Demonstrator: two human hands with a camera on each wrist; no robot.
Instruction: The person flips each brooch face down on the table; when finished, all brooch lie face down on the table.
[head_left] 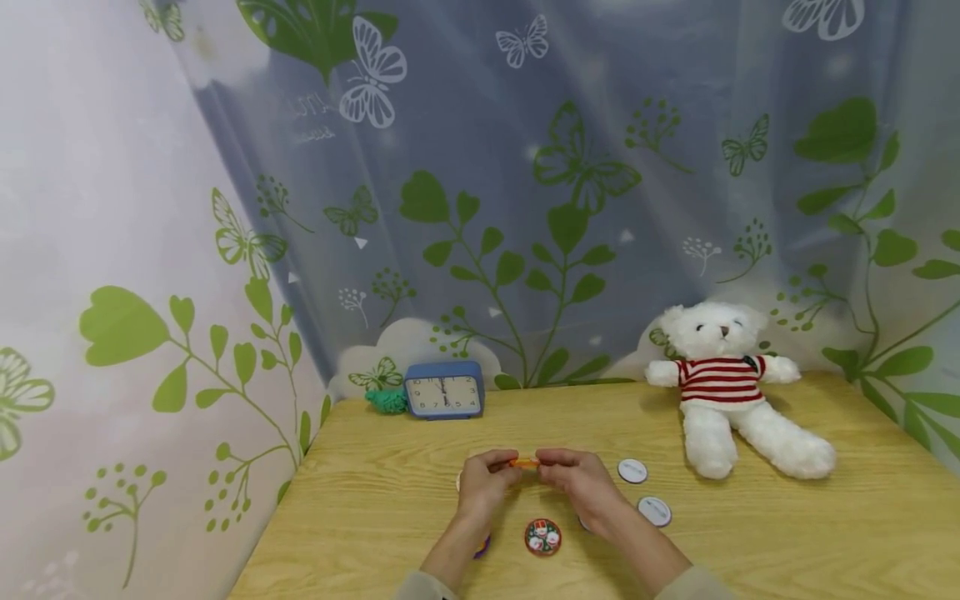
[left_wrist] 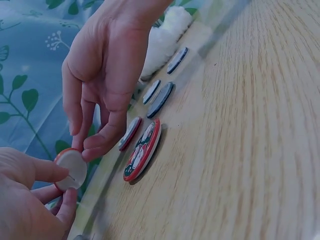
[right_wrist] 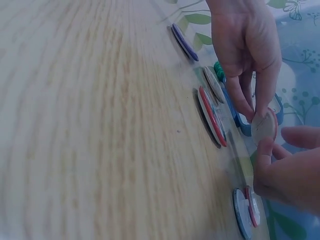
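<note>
A round pin badge with an orange rim is held up between both hands over the table. Its pale back, with a thin pin, shows in the left wrist view. The left hand pinches one side, thumb on the back. From the opposite side the right hand holds the edge between thumb and fingers. Nearer the body, a red-rimmed badge with white figures lies face up between the forearms. A purple-edged badge is partly hidden by the left forearm.
To the right, two badges lie with pale backs up; others are partly covered by the hands. A blue clock and a green crinkled object stand at the back left. A white teddy bear in a striped shirt sits back right, before a patterned curtain.
</note>
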